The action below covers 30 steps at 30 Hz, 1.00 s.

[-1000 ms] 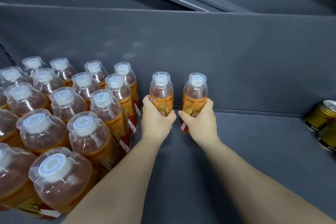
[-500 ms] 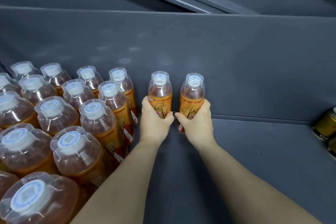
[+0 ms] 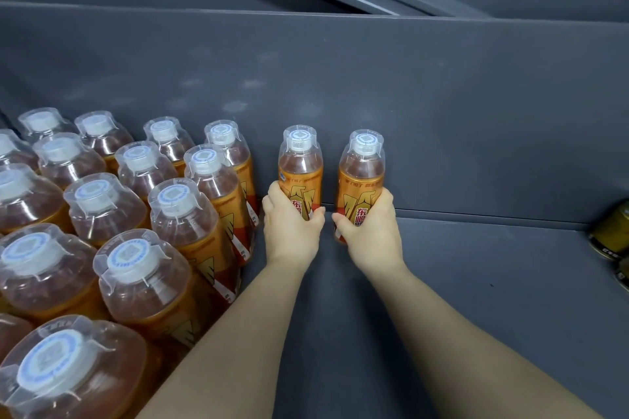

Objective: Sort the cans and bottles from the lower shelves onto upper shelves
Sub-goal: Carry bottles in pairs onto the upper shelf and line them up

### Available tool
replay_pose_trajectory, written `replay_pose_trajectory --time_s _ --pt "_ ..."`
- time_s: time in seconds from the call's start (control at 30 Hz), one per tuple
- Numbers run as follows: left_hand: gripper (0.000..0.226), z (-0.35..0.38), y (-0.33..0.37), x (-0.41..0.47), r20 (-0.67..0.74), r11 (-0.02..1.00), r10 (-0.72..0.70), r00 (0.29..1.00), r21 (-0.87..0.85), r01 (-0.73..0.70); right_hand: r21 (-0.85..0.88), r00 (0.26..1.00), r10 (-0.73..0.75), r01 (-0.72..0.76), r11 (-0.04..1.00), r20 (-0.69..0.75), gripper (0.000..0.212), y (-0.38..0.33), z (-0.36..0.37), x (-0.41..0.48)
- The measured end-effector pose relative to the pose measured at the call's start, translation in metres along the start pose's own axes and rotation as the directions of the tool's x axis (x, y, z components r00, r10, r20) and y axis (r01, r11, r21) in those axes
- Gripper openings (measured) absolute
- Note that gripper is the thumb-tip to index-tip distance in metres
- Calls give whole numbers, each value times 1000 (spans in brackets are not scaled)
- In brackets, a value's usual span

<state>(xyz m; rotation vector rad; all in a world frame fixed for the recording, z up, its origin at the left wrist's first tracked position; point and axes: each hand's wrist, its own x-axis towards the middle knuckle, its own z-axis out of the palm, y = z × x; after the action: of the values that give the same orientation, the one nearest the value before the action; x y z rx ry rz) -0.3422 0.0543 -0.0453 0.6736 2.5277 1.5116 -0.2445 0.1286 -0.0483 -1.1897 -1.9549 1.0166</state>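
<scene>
Two orange drink bottles with clear cap covers stand upright at the back of a grey shelf (image 3: 476, 282). My left hand (image 3: 290, 224) grips the left bottle (image 3: 300, 167) round its label. My right hand (image 3: 371, 231) grips the right bottle (image 3: 361, 170) the same way. Both bottles stand close to the shelf's back wall, a small gap between them. To the left stands a packed block of several like bottles (image 3: 136, 231), its nearest one just left of my left hand.
The grey back wall (image 3: 442, 119) rises right behind the held bottles. Gold cans (image 3: 611, 231) lie at the shelf's right edge, partly cut off. Bare shelf floor stretches between my right arm and the cans.
Both hands keep their grip on the two bottles at the back wall. The view has shifted a little, so the bottle block shows differently on the left.
</scene>
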Motion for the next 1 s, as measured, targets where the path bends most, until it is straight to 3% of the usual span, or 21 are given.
replay_pose_trajectory --time_s 0.87,1.0 --pt "86 5 1 0 -1 999 -32 999 43 32 -83 998 57 -60 995 -36 81 -3 12 4" --pt "97 -1 5 -3 36 998 -60 998 17 60 -74 998 55 -54 996 20 94 -4 5 2"
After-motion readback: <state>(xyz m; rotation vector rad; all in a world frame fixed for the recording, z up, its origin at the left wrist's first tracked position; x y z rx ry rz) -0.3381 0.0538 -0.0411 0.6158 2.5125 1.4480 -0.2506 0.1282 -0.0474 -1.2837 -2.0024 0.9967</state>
